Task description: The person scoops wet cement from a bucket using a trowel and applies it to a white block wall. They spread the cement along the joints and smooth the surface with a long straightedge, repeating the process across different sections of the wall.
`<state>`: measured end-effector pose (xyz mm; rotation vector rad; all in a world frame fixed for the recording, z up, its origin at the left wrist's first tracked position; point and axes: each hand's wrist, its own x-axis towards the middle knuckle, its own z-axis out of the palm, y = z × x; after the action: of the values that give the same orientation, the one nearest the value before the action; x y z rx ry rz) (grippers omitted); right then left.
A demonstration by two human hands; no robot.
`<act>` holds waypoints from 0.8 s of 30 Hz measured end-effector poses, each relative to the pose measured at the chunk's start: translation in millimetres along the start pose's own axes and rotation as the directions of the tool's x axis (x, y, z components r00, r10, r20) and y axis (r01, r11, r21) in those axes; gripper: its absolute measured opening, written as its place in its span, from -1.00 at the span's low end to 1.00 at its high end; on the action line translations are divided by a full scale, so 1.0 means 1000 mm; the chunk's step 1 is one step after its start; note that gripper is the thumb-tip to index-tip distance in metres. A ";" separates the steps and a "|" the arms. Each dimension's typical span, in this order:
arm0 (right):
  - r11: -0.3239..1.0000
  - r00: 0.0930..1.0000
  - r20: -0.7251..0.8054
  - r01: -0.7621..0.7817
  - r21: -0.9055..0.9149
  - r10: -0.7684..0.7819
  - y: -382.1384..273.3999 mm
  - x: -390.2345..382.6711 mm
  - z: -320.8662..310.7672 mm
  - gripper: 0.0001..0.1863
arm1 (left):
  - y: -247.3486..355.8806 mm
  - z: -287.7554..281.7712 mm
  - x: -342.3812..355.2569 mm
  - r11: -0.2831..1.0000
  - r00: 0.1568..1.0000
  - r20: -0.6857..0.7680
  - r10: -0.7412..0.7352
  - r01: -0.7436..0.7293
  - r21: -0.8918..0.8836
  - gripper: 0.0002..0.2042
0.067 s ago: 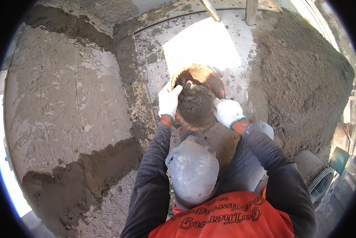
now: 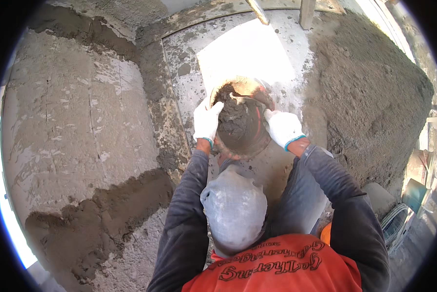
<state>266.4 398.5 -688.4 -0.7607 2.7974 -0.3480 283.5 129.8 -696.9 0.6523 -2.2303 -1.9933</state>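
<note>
— Head view: where's the pan?
— The round mortar pan [image 2: 242,127] is held up, tilted, above the grey cap [image 2: 234,209], wet grey mortar [image 2: 232,117] heaped inside it.
— And each grip?
— The left hand [image 2: 206,121], white-gloved, is closed around the pan's left rim. The right hand [image 2: 283,127], also gloved, clasps its right rim.
— Around the pan?
— Left of it, a rough wall [image 2: 77,136] with a dark damp patch; right of it, a mound of sand [image 2: 374,97]; beyond it, a pale slab [image 2: 247,53].

Concrete floor [image 2: 189,53] (mortar-splattered); big grey mortar heap [image 2: 374,92] directly on it.
</note>
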 end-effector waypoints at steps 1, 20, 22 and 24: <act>1.000 1.000 -0.026 0.015 0.007 -0.014 0.003 0.007 0.012 -0.77 | 0.000 0.000 0.001 0.999 1.000 0.020 0.006 -0.007 0.050 -0.60; 0.996 0.919 0.395 0.024 -0.089 0.013 -0.034 0.007 0.011 -0.68 | 0.007 0.019 0.009 0.900 1.000 0.021 0.018 -0.025 0.435 -0.66; 0.996 0.867 0.493 0.092 -0.007 -0.076 -0.048 -0.009 -0.033 -0.64 | 0.003 0.005 0.003 0.946 0.996 -0.007 -0.086 0.084 0.313 -0.66; 0.996 0.925 0.376 0.037 0.083 -0.065 -0.035 -0.013 -0.051 -0.62 | 0.012 0.007 -0.009 0.949 0.984 0.033 -0.178 0.162 0.268 -0.65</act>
<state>280.3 384.5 -627.6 -0.7899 2.3934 -0.2778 286.5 140.5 -684.4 0.8516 -2.5849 -1.8184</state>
